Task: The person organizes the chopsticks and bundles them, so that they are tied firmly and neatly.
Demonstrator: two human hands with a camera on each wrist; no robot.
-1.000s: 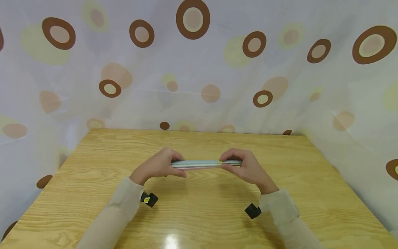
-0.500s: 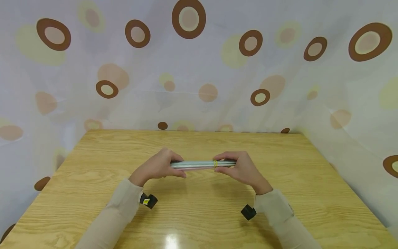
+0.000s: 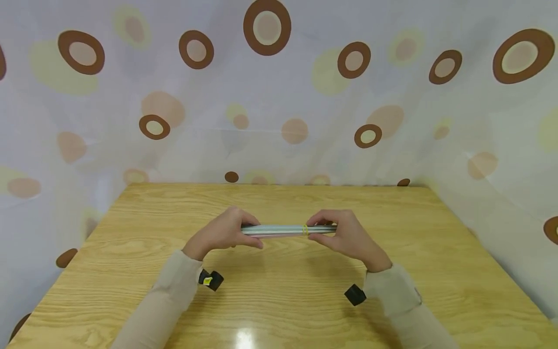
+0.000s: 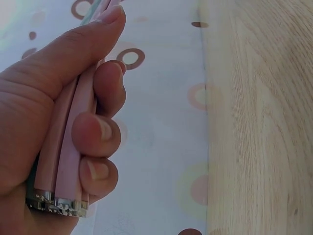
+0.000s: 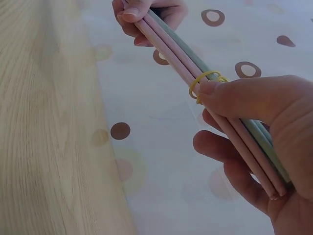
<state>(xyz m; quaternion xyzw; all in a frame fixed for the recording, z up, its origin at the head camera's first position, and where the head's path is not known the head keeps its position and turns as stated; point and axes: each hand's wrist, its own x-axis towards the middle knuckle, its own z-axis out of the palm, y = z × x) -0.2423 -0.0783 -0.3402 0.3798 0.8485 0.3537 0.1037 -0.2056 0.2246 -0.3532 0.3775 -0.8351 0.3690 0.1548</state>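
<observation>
A bundle of slim pink and pale green chopsticks (image 3: 279, 230) is held level above the table. My left hand (image 3: 224, 233) grips its left end with curled fingers; decorated, silvery chopstick ends (image 4: 63, 204) show at the heel of the palm in the left wrist view. Around the bundle, right of its middle, runs a yellow rubber band (image 3: 305, 230). My right hand (image 3: 348, 237) holds the right part, thumb tip at the band (image 5: 195, 87) and fingers curled beneath. The plain thin ends (image 5: 278, 194) reach into the right palm. Some chopsticks are hidden behind others.
A wood-grain table (image 3: 279, 300) lies under both hands. Behind and at the sides hangs a pale cloth (image 3: 270, 87) with brown, peach and yellow circles. Black wrist cameras (image 3: 355, 294) sit at both sleeve cuffs.
My right hand has moved left along the bundle, then slightly back right. The rubber band sits a little nearer the left hand than a second ago. The left hand keeps its grip.
</observation>
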